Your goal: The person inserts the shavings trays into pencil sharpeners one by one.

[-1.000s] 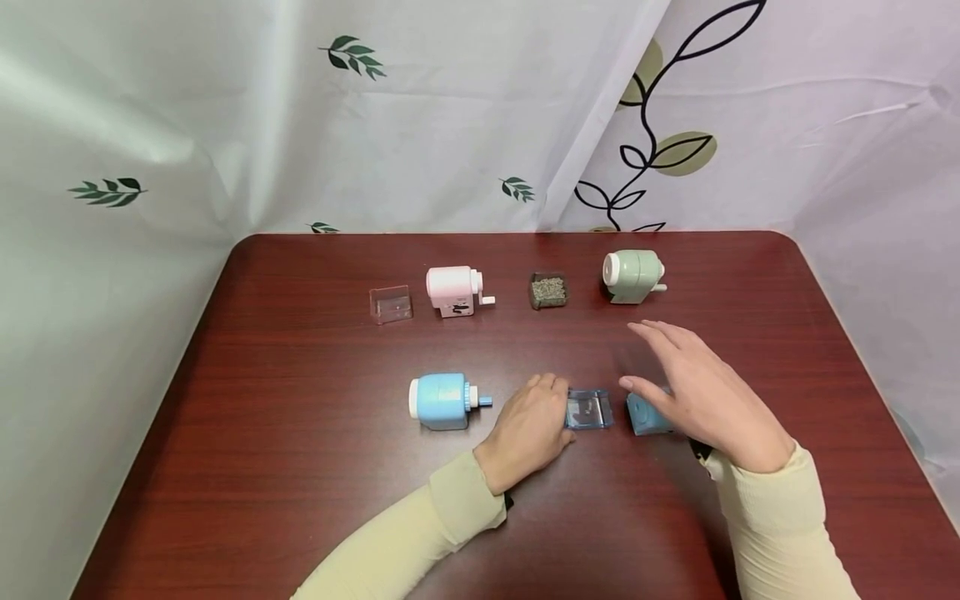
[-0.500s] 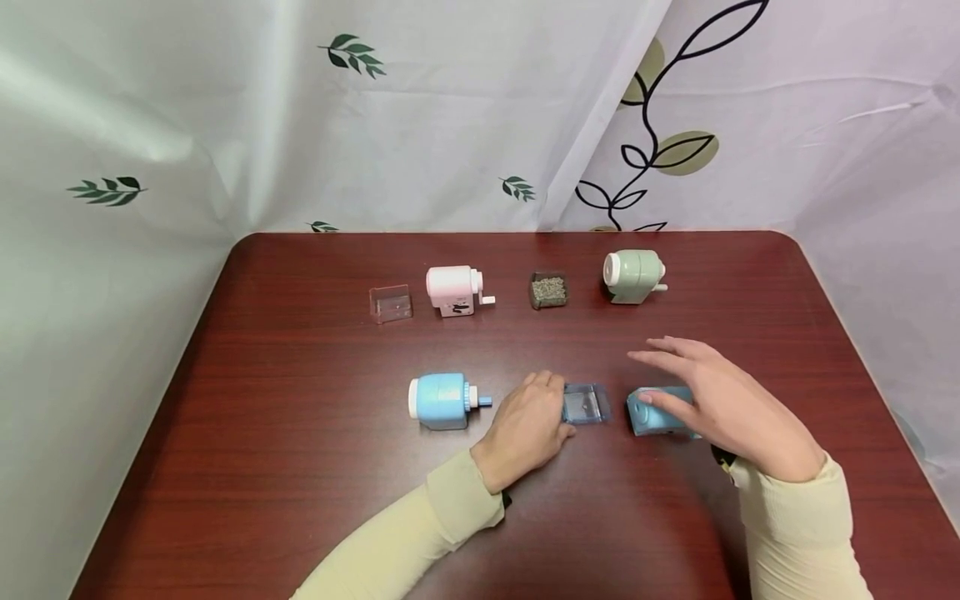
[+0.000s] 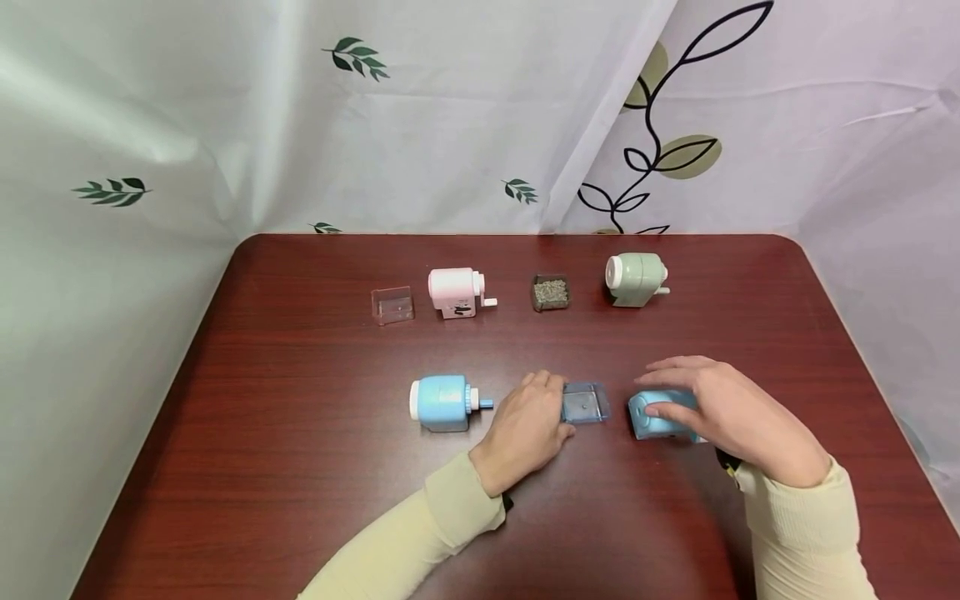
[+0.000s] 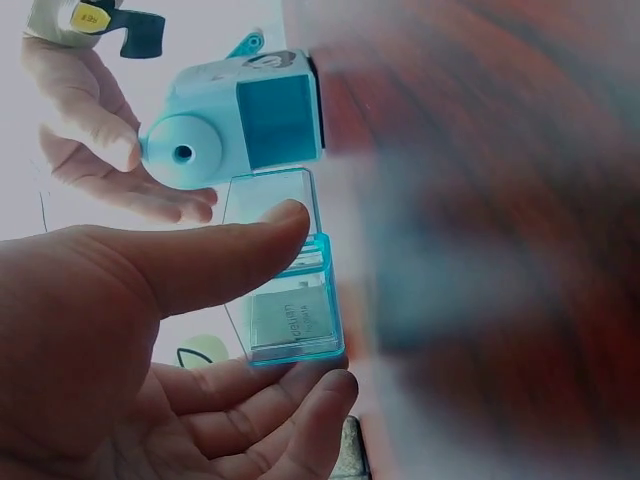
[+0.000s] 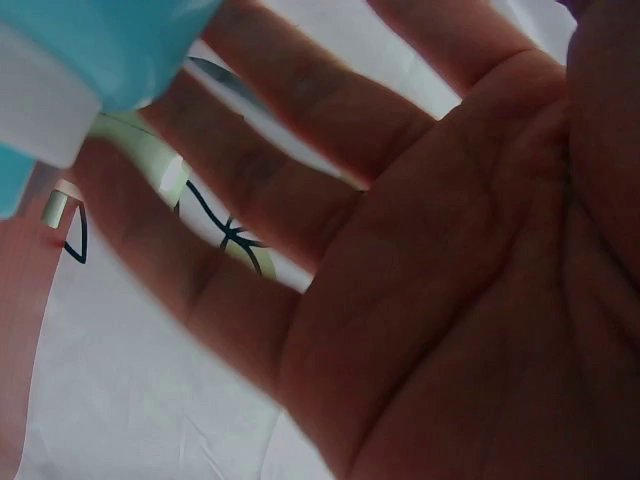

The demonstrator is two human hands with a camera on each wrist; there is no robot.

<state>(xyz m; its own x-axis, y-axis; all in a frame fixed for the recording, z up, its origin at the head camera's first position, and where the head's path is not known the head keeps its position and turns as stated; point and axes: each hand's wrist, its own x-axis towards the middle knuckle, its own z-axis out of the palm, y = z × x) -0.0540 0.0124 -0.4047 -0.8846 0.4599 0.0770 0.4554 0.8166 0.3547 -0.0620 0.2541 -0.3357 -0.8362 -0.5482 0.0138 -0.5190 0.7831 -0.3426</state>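
a person in pale yellow sleeves works at a dark red wooden table [image 3: 300, 467], seen from above. the left hand [image 3: 525, 429] lies low on the table with its thumb and fingers closed around the near end of a small clear blue drawer [image 3: 586, 403]; the left wrist view shows the thumb on one side and fingertips on the other, pinching it. just to the right of the drawer, close but apart, sits a turquoise pencil sharpener [image 3: 656, 414] with an empty slot in its side facing the drawer. the right hand [image 3: 731, 412] rests over this sharpener, thumb against its front face and fingers spread loosely over the top, cupping it rather than clenching. in the right wrist view the palm is open and wide, fingers fairly straight.

to the left of the left hand stands a light blue sharpener [image 3: 442, 402]. along the far side of the table, from left to right: a clear plastic drawer [image 3: 392, 305], a pink sharpener [image 3: 457, 292], a dark drawer full of shavings [image 3: 551, 292], and a green sharpener [image 3: 636, 279]. a white curtain with leaf prints [image 3: 450, 108] hangs behind.
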